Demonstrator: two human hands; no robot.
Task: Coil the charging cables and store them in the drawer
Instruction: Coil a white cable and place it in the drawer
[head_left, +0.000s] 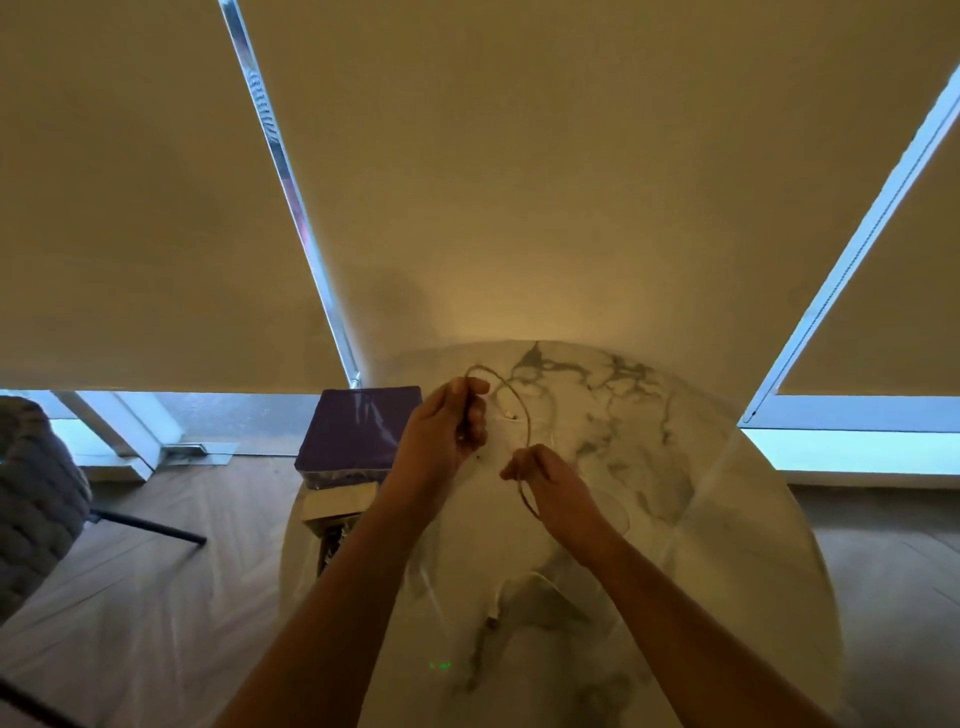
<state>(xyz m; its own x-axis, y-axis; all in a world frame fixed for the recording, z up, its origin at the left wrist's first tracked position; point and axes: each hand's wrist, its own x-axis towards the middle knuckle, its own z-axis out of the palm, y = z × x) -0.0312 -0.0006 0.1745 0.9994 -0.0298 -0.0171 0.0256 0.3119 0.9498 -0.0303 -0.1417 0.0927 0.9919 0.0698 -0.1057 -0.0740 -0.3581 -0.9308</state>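
— Above the round marble table (727, 519) we record both hands raised, with a thin charging cable (511, 392) strung between them. Do you confirm?

— Confirmed. Our left hand (441, 431) has its fingers curled round the cable, thumb uppermost, gripping one stretch of it. From that grip the cable rises in a loop, arcs to the right and comes down to our right hand (550, 486).

— And the right hand?

— Its fingertips are pinched narrowly on the cable; a short length runs on below the pinch, along the hand. We note that the cable is held clear of the tabletop along the whole arc we can see.

— Other cables?

— We see pale cable (506, 597) lying on the marble, near the forearms, faint against the surface. A small light connector (509, 413) shows inside the held loop; we cannot tell which cable it belongs to.

— The storage?

— At the left edge of the table stands a purple box (358, 428). Below it we see a pale compartment (337, 512); whether this is the drawer, we cannot tell.

— Surroundings?

— Cream roller blinds (519, 182) cover the windows behind. A grey padded chair (36, 493) stands at far left on a wooden floor (156, 597).
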